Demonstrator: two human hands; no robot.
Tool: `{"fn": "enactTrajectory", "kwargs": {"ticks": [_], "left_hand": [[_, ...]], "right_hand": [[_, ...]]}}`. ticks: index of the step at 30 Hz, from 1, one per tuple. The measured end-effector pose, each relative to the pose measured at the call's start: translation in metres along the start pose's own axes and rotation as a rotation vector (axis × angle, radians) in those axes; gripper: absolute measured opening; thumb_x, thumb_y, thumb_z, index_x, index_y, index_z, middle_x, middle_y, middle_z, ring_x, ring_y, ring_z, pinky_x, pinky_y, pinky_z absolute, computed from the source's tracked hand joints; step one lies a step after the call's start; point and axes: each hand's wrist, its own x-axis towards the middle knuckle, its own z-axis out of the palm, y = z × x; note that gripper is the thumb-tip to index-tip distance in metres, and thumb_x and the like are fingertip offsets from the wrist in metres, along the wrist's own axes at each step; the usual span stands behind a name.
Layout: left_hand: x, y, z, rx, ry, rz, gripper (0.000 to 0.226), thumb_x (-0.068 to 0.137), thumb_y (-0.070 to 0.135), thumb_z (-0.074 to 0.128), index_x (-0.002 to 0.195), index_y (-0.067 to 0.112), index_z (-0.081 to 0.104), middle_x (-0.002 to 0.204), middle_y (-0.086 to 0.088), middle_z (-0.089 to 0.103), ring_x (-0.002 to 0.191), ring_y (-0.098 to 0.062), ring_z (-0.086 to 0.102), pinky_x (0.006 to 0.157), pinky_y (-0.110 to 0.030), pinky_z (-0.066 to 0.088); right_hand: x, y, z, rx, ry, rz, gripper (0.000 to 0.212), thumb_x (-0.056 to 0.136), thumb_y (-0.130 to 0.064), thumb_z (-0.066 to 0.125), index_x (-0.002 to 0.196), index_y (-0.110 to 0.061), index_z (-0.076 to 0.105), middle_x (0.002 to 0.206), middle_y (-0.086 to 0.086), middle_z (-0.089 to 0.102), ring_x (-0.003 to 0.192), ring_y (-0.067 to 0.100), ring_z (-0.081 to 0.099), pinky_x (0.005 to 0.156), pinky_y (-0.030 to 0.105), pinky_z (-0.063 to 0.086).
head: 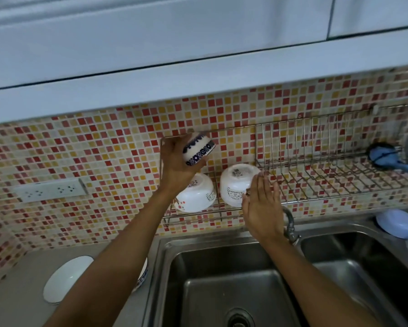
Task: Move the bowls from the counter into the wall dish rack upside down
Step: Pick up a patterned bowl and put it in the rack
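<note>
Left hand [174,161] grips the small blue-patterned white ceramic bowl [199,148] tilted, just above the wire wall dish rack [316,147]'s left end, while the open, empty right hand [262,204] touches an upturned plain white bowl [236,185].

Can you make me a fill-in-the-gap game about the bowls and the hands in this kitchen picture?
1. The left hand holds a bowl with a ____ pattern.
2. ____ white bowls already sit upside down in the wall rack.
3. The right hand is open beside a white bowl, above the metal ____.

Missing words: blue; two; sink
</note>
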Motion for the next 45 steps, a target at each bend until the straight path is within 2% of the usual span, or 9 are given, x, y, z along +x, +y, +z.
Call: {"fn": "enactTrajectory", "kwargs": {"ticks": [5, 10, 17, 25, 32, 39, 45], "left_hand": [[-0.021, -0.011, 0.011, 0.166, -0.099, 0.091, 0.072, 0.071, 0.050, 0.071, 0.132, 0.019, 0.050, 0.123, -0.013, 0.046, 0.118, -0.023, 0.036, 0.103, -0.046, 0.038], [-0.037, -0.027, 0.022, 0.302, -0.157, 0.105, 0.072, 0.071, 0.053, 0.069, 0.132, 0.020, 0.049, 0.124, -0.014, 0.050, 0.118, -0.030, 0.043, 0.105, -0.050, 0.036], [-0.048, -0.032, 0.029, 0.391, -0.311, 0.140, 0.074, 0.069, 0.054, 0.065, 0.131, 0.016, 0.051, 0.128, -0.018, 0.053, 0.120, -0.041, 0.047, 0.106, -0.053, 0.034], [-0.051, -0.036, 0.032, 0.424, -0.360, 0.145, 0.084, 0.064, 0.045, 0.081, 0.134, 0.013, 0.049, 0.129, -0.020, 0.051, 0.120, -0.041, 0.045, 0.104, -0.053, 0.037], [-0.049, -0.033, 0.033, 0.476, -0.460, 0.143, 0.093, 0.061, 0.045, 0.083, 0.140, 0.019, 0.042, 0.135, -0.017, 0.041, 0.126, -0.037, 0.037, 0.110, -0.050, 0.028], [-0.051, -0.032, 0.034, 0.447, -0.504, 0.115, 0.088, 0.063, 0.037, 0.084, 0.139, 0.016, 0.044, 0.134, -0.015, 0.043, 0.124, -0.035, 0.039, 0.109, -0.049, 0.035], [-0.062, -0.033, 0.030, 0.322, -0.433, 0.042, 0.063, 0.082, 0.030, 0.070, 0.138, 0.015, 0.045, 0.139, -0.013, 0.046, 0.128, -0.032, 0.041, 0.111, -0.043, 0.033]], "right_hand": [[0.000, -0.001, -0.001, 0.006, 0.009, 0.004, 0.062, 0.099, -0.037, 0.018, 0.147, 0.000, 0.028, 0.152, 0.021, 0.033, 0.143, 0.030, 0.029, 0.120, 0.045, 0.007], [0.000, -0.002, -0.003, 0.008, 0.009, -0.019, 0.056, 0.099, -0.035, 0.019, 0.149, -0.012, 0.027, 0.153, 0.016, 0.033, 0.143, 0.031, 0.028, 0.119, 0.047, 0.007], [-0.001, -0.002, -0.002, 0.043, 0.020, -0.007, 0.056, 0.099, -0.034, 0.020, 0.147, -0.008, 0.032, 0.150, 0.016, 0.038, 0.142, 0.032, 0.031, 0.118, 0.052, 0.016], [-0.002, -0.002, -0.002, 0.050, 0.025, -0.015, 0.056, 0.099, -0.034, 0.020, 0.149, -0.011, 0.028, 0.152, 0.015, 0.036, 0.143, 0.031, 0.029, 0.119, 0.050, 0.012], [-0.002, -0.001, 0.000, 0.068, 0.025, -0.005, 0.057, 0.099, -0.035, 0.019, 0.149, -0.008, 0.027, 0.153, 0.014, 0.033, 0.144, 0.030, 0.026, 0.120, 0.048, 0.008], [-0.004, -0.001, 0.001, 0.090, 0.039, 0.007, 0.059, 0.100, -0.035, 0.014, 0.147, -0.005, 0.031, 0.152, 0.014, 0.036, 0.144, 0.029, 0.028, 0.120, 0.049, 0.011], [-0.014, -0.001, 0.003, 0.135, 0.099, -0.019, 0.057, 0.102, -0.036, 0.016, 0.144, -0.003, 0.036, 0.150, 0.014, 0.038, 0.144, 0.026, 0.025, 0.120, 0.047, 0.003]]}}
